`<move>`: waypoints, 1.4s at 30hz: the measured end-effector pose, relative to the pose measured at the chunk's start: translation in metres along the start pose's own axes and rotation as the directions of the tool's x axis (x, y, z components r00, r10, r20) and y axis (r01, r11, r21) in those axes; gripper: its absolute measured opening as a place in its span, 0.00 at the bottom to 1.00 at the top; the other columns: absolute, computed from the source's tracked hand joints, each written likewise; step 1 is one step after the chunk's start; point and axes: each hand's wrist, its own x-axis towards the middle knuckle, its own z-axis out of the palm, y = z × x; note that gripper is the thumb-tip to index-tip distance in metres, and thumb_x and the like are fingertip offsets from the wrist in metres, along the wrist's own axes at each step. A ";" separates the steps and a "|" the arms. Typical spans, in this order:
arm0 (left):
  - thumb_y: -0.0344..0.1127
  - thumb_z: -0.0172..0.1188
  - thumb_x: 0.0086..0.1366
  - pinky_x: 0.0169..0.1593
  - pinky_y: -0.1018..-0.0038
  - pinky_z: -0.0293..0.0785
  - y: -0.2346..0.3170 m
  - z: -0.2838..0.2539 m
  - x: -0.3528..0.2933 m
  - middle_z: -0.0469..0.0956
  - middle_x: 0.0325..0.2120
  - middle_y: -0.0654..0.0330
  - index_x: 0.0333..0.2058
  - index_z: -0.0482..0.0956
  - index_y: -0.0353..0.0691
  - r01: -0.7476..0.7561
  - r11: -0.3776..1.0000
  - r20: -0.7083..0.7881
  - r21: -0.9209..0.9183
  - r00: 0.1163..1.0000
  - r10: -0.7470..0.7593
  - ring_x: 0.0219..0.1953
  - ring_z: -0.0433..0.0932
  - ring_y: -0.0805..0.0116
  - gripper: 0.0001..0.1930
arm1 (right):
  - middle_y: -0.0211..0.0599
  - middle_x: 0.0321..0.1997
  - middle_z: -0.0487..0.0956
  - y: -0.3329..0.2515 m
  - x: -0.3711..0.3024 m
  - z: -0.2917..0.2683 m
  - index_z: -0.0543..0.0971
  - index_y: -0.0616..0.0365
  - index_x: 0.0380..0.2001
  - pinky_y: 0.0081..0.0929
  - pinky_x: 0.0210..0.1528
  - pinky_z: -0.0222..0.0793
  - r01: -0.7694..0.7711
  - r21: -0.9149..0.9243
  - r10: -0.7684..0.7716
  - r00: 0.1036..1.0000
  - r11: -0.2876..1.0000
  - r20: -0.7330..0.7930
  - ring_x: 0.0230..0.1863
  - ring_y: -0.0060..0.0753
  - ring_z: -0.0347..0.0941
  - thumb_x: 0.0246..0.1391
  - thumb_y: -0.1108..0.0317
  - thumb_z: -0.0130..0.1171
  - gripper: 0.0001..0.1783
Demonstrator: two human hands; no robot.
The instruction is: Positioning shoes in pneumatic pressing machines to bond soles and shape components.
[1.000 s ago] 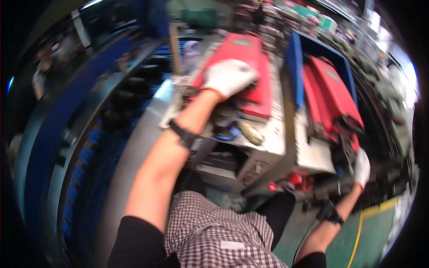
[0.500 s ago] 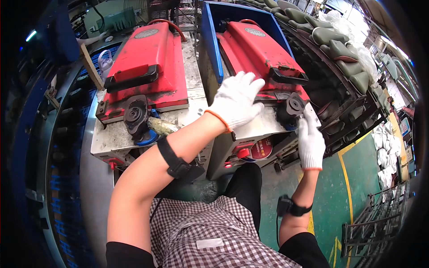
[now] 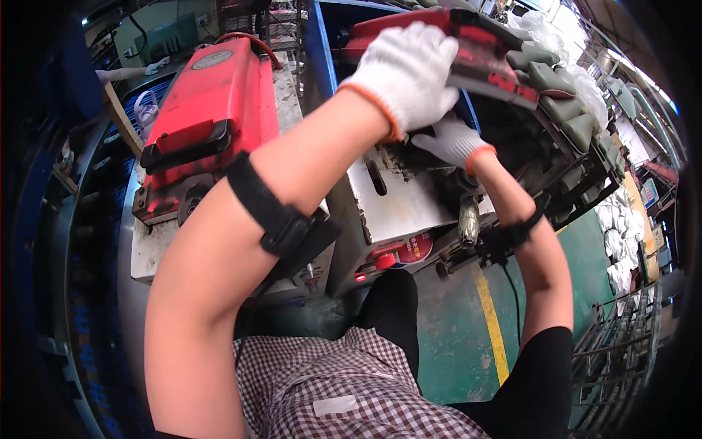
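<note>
The red lid [image 3: 504,77] of the right-hand machine stands raised and tilted. My left hand [image 3: 409,73], in a white glove with an orange cuff, is at its front handle, with fingers bent over it and slightly blurred. Below the lid, my right hand [image 3: 450,141], gloved the same way, stretches its fingers left over the machine's opening. What those fingertips touch is dark and hard to make out. A film-wrapped lever [image 3: 469,219] hangs at the front of the white machine top [image 3: 398,201], just under my right wrist.
To the left, a second red-lidded machine [image 3: 208,95] stands closed. A blue guard [image 3: 322,44] borders the right machine. Greenish padded seats [image 3: 559,110] fill a rack at the right. Another person's hand [image 3: 156,66] shows far left. A red button [image 3: 385,260] sits on the front panel.
The right machine's lid has risen from closed to tilted open. My left hand has moved up with it, and my right hand has gone from the front latch to beneath the lid.
</note>
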 end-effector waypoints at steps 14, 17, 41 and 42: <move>0.52 0.63 0.66 0.63 0.61 0.75 -0.057 -0.090 0.034 0.77 0.57 0.36 0.61 0.73 0.30 0.175 0.951 0.128 -0.254 0.981 -0.146 0.61 0.78 0.41 0.34 | 0.38 0.59 0.82 0.010 0.041 -0.049 0.78 0.50 0.63 0.54 0.61 0.72 -0.468 0.797 0.405 0.860 0.381 0.311 0.59 0.38 0.78 0.59 0.43 0.64 0.34; 0.58 0.63 0.71 0.69 0.66 0.68 -0.061 -0.113 -0.036 0.74 0.66 0.41 0.76 0.58 0.36 0.367 0.881 0.141 -0.300 0.930 -0.340 0.67 0.74 0.55 0.46 | 0.36 0.55 0.85 -0.007 -0.041 -0.074 0.75 0.58 0.65 0.37 0.64 0.77 -0.297 0.955 0.090 0.951 -0.007 0.296 0.54 0.30 0.82 0.63 0.47 0.64 0.35; 0.59 0.46 0.80 0.76 0.60 0.62 0.076 -0.277 -0.354 0.69 0.69 0.52 0.73 0.63 0.36 -0.112 -0.332 0.301 -0.937 0.226 -0.926 0.70 0.68 0.58 0.36 | 0.50 0.78 0.65 -0.336 -0.198 0.103 0.59 0.62 0.76 0.48 0.82 0.55 -0.568 0.534 -0.665 0.747 -0.626 0.014 0.78 0.52 0.63 0.54 0.58 0.67 0.50; 0.63 0.46 0.79 0.77 0.60 0.60 0.094 -0.277 -0.360 0.65 0.72 0.52 0.75 0.59 0.37 -0.045 -0.313 0.288 -0.949 0.283 -0.915 0.72 0.66 0.59 0.40 | 0.49 0.80 0.63 -0.353 -0.197 0.097 0.57 0.62 0.78 0.47 0.82 0.53 -0.508 0.606 -0.629 0.777 -0.612 0.017 0.79 0.50 0.60 0.57 0.53 0.67 0.51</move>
